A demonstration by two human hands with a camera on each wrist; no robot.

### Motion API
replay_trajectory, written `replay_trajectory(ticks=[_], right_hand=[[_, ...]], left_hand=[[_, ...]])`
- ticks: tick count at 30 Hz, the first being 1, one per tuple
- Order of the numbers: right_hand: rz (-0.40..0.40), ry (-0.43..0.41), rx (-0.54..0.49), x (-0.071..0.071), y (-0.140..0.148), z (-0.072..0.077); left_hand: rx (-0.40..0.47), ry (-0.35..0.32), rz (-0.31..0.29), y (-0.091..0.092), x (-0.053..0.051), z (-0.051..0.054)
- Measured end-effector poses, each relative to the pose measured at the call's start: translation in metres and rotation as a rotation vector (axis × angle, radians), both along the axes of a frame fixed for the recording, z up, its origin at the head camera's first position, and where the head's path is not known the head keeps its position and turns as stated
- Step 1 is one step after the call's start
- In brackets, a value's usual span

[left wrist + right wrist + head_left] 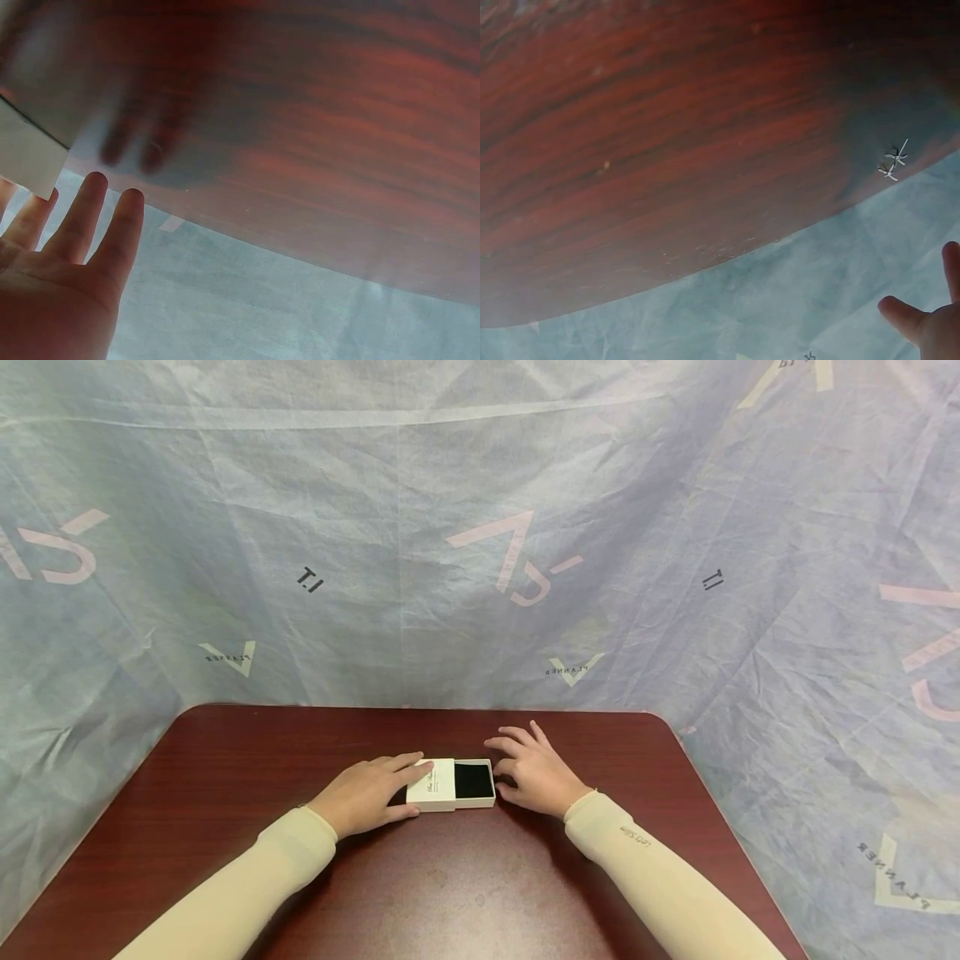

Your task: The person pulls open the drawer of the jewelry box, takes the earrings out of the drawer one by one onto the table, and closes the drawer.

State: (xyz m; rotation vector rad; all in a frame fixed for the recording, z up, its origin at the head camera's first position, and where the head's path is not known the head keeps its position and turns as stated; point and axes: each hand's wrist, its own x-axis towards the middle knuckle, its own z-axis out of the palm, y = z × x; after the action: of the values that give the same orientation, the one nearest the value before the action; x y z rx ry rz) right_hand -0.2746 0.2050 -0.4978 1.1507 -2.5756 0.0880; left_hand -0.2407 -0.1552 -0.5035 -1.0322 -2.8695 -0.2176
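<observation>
A small white box [431, 787] with dark script on its lid lies on the table, its inner tray [475, 782] slid partway out to the right. Black padding lines the tray. My left hand [367, 793] holds the lid's left part, thumb at the near side and fingers over the top and far side. In the left wrist view a corner of the white box [30, 154] shows by the fingertips. Beside the tray's right end is my right hand [536, 774], fingers loosely bent and spread. Two small silvery star-shaped pieces [894, 161] lie on the table in the right wrist view.
The reddish-brown wooden table [450, 877] has rounded far corners. A pale grey fabric sheet [405, 527] with printed letters hangs behind it and at both sides. Light sleeves cover both forearms.
</observation>
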Motion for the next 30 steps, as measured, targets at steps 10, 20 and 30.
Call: replay_trajectory(ticks=[10, 20, 30], right_hand=[[0.020, 0.014, 0.003, -0.0008, -0.0027, -0.0046], [0.019, 0.045, 0.007, -0.0010, -0.0040, -0.0058], [0.021, 0.038, 0.004, -0.0006, -0.0048, -0.0048]], left_hand=[[-0.007, -0.024, 0.008, 0.0022, 0.0027, 0.0045], [-0.006, -0.008, 0.009, 0.0004, 0.0003, -0.0001], [-0.010, -0.028, 0.014, 0.0017, 0.0008, 0.0023]])
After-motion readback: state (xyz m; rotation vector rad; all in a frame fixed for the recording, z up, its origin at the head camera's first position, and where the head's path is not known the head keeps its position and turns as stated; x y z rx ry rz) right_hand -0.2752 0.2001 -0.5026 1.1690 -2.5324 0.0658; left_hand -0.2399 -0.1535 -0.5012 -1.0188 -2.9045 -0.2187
